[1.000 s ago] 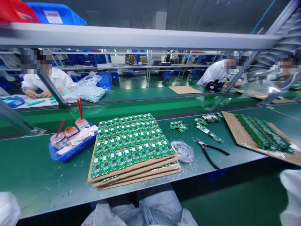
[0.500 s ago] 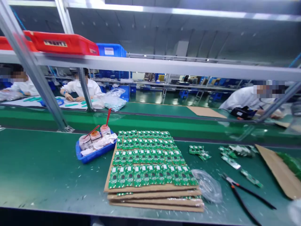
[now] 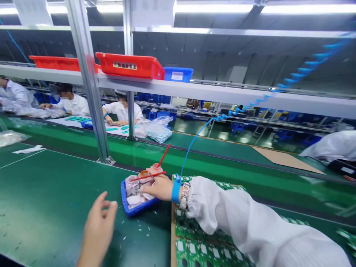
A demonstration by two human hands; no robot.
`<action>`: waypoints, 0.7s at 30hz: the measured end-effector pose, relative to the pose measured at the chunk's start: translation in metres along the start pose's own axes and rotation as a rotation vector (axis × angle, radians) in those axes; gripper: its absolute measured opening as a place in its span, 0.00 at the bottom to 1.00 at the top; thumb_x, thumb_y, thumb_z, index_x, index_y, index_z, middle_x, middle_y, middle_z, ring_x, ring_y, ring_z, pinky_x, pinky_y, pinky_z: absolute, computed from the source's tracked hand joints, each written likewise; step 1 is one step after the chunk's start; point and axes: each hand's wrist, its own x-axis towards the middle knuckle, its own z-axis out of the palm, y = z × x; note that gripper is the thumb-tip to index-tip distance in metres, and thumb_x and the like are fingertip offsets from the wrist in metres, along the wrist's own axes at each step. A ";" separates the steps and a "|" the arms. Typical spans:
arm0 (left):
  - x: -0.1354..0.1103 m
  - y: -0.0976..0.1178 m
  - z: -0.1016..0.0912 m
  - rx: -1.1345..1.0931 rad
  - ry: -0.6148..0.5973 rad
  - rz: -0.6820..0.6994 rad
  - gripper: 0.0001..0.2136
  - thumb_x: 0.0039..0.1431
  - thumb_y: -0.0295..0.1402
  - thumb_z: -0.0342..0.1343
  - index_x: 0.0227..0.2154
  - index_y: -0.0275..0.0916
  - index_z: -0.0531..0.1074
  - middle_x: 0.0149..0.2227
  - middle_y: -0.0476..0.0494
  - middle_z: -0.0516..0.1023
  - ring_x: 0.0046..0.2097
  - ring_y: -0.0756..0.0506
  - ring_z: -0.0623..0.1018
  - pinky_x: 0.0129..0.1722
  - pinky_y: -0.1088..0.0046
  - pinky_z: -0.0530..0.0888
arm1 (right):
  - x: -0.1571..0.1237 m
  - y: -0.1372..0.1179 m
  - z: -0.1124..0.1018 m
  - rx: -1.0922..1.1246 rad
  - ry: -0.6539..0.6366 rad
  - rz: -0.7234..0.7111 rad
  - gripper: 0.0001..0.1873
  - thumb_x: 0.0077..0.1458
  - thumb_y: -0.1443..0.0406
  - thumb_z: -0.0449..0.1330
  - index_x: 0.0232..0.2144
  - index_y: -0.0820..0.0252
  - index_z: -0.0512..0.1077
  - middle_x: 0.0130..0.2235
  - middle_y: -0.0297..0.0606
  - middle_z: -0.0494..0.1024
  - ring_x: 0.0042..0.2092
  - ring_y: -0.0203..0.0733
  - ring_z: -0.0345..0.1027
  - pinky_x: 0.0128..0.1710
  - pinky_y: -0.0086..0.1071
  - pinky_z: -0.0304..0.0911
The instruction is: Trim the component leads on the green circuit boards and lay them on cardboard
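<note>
My right hand (image 3: 159, 187) reaches into a small blue tray (image 3: 132, 212), its thumb and fingers closed over white crumpled tissue (image 3: 135, 200) and beside the jars. What lies under those fingers is hidden. The tray holds several small jars (image 3: 132, 185), two with red sticks (image 3: 164, 155) standing or leaning in them. Left of the tray, my left hand (image 3: 100, 218) hovers over the green table, fingers curved and apart, holding nothing. Under my right sleeve lies a cardboard sheet with rows of green circuit boards (image 3: 200, 252), partly covered by the arm.
A blue coiled cord (image 3: 191, 142) runs from my right wristband up to the right. A metal post (image 3: 96, 111) stands behind the tray. Red bins (image 3: 130, 66) and a blue bin (image 3: 178, 75) sit on the shelf above. Co-workers in white sit across the bench.
Both my hands have come into view; the right one has reached into the blue tray. The view has turned left, so the tray and boards appear further right.
</note>
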 end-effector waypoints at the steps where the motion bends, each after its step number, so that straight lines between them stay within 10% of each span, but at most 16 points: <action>1: 0.008 -0.010 0.015 0.016 -0.063 -0.047 0.35 0.50 0.52 0.49 0.52 0.26 0.63 0.36 0.38 0.73 0.35 0.38 0.75 0.39 0.55 0.72 | 0.014 -0.004 0.005 -0.015 0.027 -0.017 0.14 0.53 0.60 0.58 0.40 0.61 0.72 0.30 0.33 0.75 0.32 0.34 0.68 0.33 0.26 0.61; 5: 0.020 -0.044 0.054 0.016 -0.230 -0.097 0.37 0.45 0.53 0.46 0.51 0.25 0.64 0.28 0.42 0.73 0.32 0.38 0.75 0.38 0.58 0.72 | 0.057 -0.014 0.000 -0.077 0.062 -0.097 0.17 0.59 0.65 0.47 0.24 0.60 0.72 0.24 0.32 0.72 0.31 0.32 0.66 0.33 0.25 0.57; 12: 0.017 -0.059 0.061 -0.010 -0.335 -0.097 0.31 0.49 0.48 0.45 0.51 0.30 0.63 0.32 0.41 0.75 0.31 0.41 0.74 0.37 0.62 0.71 | 0.093 -0.016 0.004 -0.159 -0.006 -0.165 0.15 0.54 0.67 0.52 0.17 0.60 0.68 0.21 0.30 0.69 0.27 0.32 0.62 0.29 0.25 0.54; 21: 0.003 -0.041 0.009 -0.085 -0.324 -0.084 0.34 0.49 0.54 0.50 0.55 0.36 0.62 0.36 0.44 0.71 0.25 0.47 0.69 0.29 0.66 0.71 | 0.073 -0.032 -0.044 -0.053 0.058 -0.096 0.14 0.55 0.65 0.49 0.19 0.61 0.65 0.19 0.28 0.68 0.19 0.28 0.60 0.23 0.24 0.56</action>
